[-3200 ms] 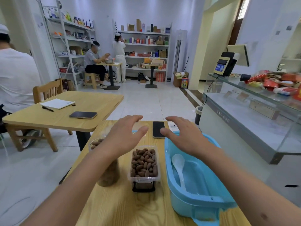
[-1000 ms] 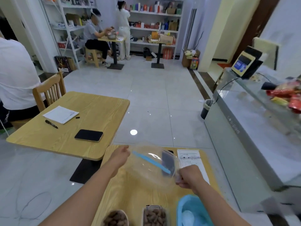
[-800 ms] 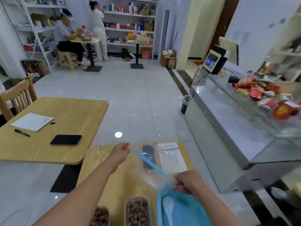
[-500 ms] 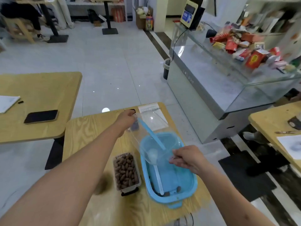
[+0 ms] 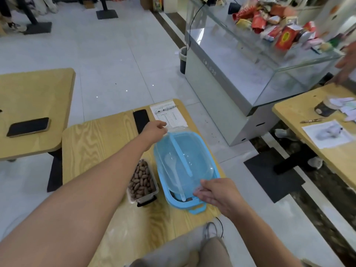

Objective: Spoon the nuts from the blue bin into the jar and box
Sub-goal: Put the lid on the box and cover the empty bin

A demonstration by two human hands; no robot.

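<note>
With the scooping apparently finished, the left hand (image 5: pixel 157 126) and right hand (image 5: pixel 215 193) pinch opposite ends of the clear plastic lid (image 5: pixel 185 160) over the blue plastic bin (image 5: pixel 209 155) between them, next needing it pressed down flush.

You had a light blue bin (image 5: pixel 210 164) under a clear lid (image 5: pixel 198 160) with a blue strip, mid-frame. Left of it, brown nuts (image 5: pixel 142 180) filled a clear box (image 5: pixel 143 199). The pale wood-grain table (image 5: pixel 100 143) carried a black phone (image 5: pixel 141 120) and white printed paper (image 5: pixel 168 115) at upper centre.
</note>
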